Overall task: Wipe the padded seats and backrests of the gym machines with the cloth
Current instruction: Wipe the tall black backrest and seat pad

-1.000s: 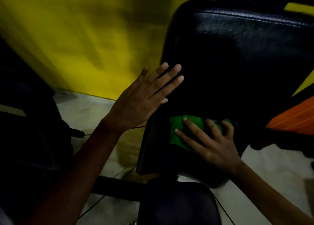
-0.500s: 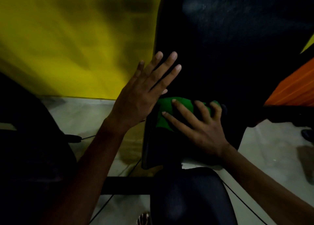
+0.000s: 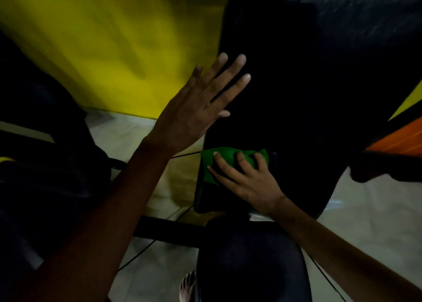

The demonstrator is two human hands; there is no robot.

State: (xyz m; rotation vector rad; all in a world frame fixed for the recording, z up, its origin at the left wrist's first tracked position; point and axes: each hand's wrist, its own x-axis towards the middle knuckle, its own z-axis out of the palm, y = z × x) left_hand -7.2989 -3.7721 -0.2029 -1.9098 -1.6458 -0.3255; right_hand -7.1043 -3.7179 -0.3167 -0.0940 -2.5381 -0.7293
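Note:
A black padded backrest (image 3: pixel 308 85) rises ahead of me, and a black padded seat (image 3: pixel 249 260) lies below it. My right hand (image 3: pixel 246 180) lies flat with its fingers spread, pressing a green cloth (image 3: pixel 228 162) against the lower left part of the backrest. My left hand (image 3: pixel 196 110) is open with its fingers spread, held at the backrest's left edge and holding nothing. The lower backrest is in deep shadow.
A yellow wall (image 3: pixel 109 46) stands at the left behind the machine. The floor is pale tile (image 3: pixel 370 221) with thin black cables (image 3: pixel 146 249) and a dark frame bar (image 3: pixel 166 231). A dark machine part (image 3: pixel 41 164) fills the left. An orange panel (image 3: pixel 402 139) is at the right. A bare foot (image 3: pixel 188 285) shows below.
My right hand with the green cloth stays on the lower backrest, having shifted only slightly. The left hand stays open at the backrest's edge. The view has tilted and moved closer.

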